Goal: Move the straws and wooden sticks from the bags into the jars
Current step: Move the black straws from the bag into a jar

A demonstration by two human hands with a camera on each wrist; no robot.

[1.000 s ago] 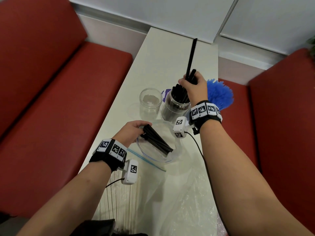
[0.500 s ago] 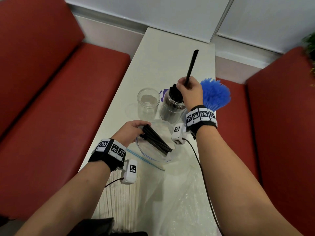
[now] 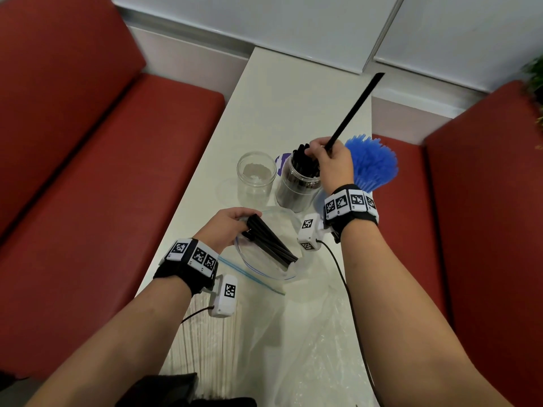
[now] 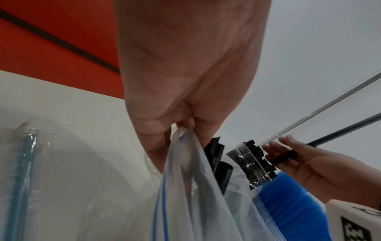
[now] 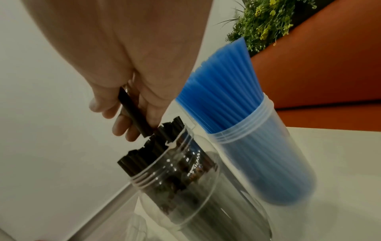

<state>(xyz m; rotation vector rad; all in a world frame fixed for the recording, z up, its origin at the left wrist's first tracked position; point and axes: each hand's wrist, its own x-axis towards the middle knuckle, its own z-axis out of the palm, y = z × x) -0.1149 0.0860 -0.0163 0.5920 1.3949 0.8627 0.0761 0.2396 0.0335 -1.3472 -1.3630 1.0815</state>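
Observation:
My right hand (image 3: 329, 160) grips one black straw (image 3: 357, 108) (image 5: 134, 114), its lower end just over the mouth of the clear jar of black straws (image 3: 296, 186) (image 5: 185, 171). The straw's upper part leans up and to the right. My left hand (image 3: 227, 227) (image 4: 185, 81) pinches the rim of a clear zip bag (image 3: 264, 259) (image 4: 195, 187) and holds it open. A bundle of black straws (image 3: 271, 242) lies in the bag. An empty clear jar (image 3: 255, 177) stands to the left. A jar of blue straws (image 3: 371, 164) (image 5: 247, 130) stands to the right.
The narrow white table (image 3: 293, 98) runs between two red benches (image 3: 88, 186). A bag of wooden sticks (image 3: 205, 342) and loose clear plastic (image 3: 308, 348) lie near me. A green plant (image 5: 268, 19) stands behind the right bench.
My right hand has dropped toward the black-straw jar, leaving one straw in its grip, now tilted to the right. The left hand and the bag have kept still.

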